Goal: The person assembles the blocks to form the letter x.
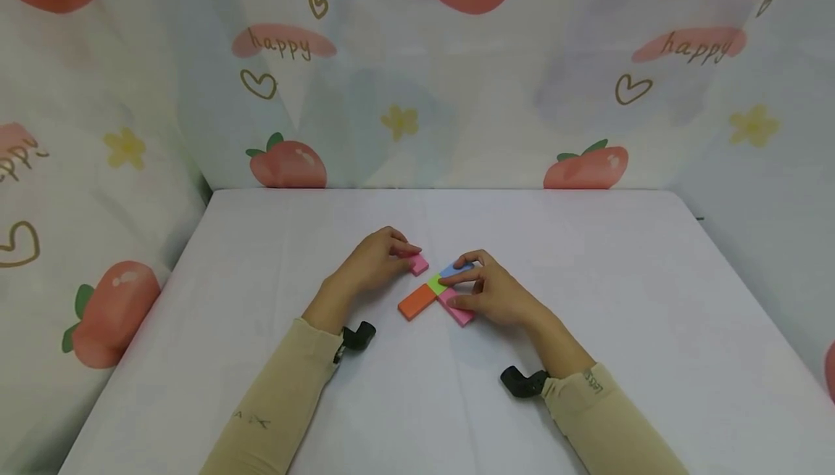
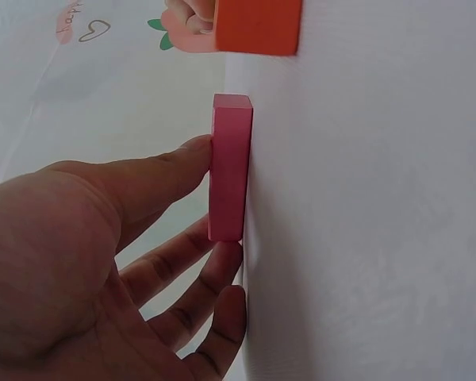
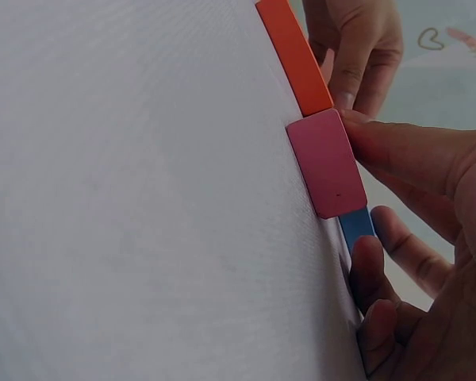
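On the white table, an orange block (image 1: 417,302), a small light-green block (image 1: 435,284), a blue block (image 1: 454,269) and a pink block (image 1: 459,309) lie flat and close together. The left hand (image 1: 375,259) pinches another pink block (image 2: 231,171) between thumb and fingers, low over the table and left of the group. My right hand (image 1: 493,291) rests its spread fingers on the group. Its thumb touches the near pink block, the index fingertip lies at the green one, and another finger reaches the blue one. Part of the blue block is hidden by the fingers.
A white cloth covers the table (image 1: 561,236). Behind it and at the left hangs a printed curtain (image 1: 457,62) with fruit, hearts and flowers. Black wrist devices (image 1: 524,382) sit at both sleeve cuffs.
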The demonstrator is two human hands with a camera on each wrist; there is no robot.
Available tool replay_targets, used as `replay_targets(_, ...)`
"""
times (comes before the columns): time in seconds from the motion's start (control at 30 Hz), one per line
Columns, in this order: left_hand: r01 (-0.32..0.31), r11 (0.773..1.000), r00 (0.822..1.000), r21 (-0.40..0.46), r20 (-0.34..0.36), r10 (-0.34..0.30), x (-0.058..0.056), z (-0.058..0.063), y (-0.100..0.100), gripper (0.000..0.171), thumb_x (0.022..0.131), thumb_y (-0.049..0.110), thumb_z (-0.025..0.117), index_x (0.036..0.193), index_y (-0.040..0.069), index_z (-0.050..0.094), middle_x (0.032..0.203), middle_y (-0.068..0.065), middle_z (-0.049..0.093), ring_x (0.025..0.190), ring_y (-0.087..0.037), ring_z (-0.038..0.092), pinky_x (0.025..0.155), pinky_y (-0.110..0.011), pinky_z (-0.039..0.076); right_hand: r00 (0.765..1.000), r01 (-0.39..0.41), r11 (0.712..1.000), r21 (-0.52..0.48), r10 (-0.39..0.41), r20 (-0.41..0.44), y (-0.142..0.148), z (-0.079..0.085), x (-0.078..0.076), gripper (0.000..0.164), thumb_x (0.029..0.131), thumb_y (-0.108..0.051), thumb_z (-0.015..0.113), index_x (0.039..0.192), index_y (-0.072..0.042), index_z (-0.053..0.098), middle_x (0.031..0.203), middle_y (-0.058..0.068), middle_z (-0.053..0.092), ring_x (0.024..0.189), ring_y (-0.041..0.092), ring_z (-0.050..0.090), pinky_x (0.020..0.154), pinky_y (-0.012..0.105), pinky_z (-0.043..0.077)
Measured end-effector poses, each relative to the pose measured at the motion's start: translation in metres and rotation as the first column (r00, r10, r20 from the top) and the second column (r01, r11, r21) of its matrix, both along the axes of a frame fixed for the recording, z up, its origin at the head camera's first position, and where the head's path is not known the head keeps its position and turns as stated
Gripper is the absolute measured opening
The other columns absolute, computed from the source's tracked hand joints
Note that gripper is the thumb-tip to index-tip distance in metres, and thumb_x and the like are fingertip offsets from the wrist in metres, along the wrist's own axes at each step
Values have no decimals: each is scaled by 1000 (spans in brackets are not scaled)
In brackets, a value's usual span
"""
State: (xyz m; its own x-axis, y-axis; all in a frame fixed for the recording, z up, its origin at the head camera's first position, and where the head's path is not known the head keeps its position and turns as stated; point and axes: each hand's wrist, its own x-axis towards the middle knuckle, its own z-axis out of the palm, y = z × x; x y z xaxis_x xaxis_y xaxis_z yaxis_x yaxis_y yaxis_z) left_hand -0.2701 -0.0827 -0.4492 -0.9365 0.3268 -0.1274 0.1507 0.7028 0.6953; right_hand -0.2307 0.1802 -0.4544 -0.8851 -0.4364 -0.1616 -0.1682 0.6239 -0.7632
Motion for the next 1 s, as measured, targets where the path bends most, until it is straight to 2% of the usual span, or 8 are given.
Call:
replay_targets(0.4,48,999,998,-24,-45,-49,-1,1,3,30,100,27,70,129,25,75,131,-2,59,124,-23,55,110,-43,46,1000,3,1000,1,-3,-14,1,3,-1,33,90,-26,82,123,-27,78,142,1,46,83,20,54,77,31,44)
replay_targets(0.6,46,998,999,-38,-24,-47,3,-1,3,30,100,28,70,130,26,74,131,-1,59,125,-23,54,111,-43,45,1000,-9,1000,-2,9,2,0,1,1,34,90,-26,82,124,-26,78,142,1,47,85,19,54,77,30,45)
replay_targets(1.0,70,997,996,-27,-50,-71,1,0,3,30,100,26,70,129,25,75,130,-2,60,123,-23,55,109,-42,46,1000,0,1000,9,0,-6,0,2,1,34,90,-26,82,124,-26,78,142,1,46,84,19,54,78,31,44)
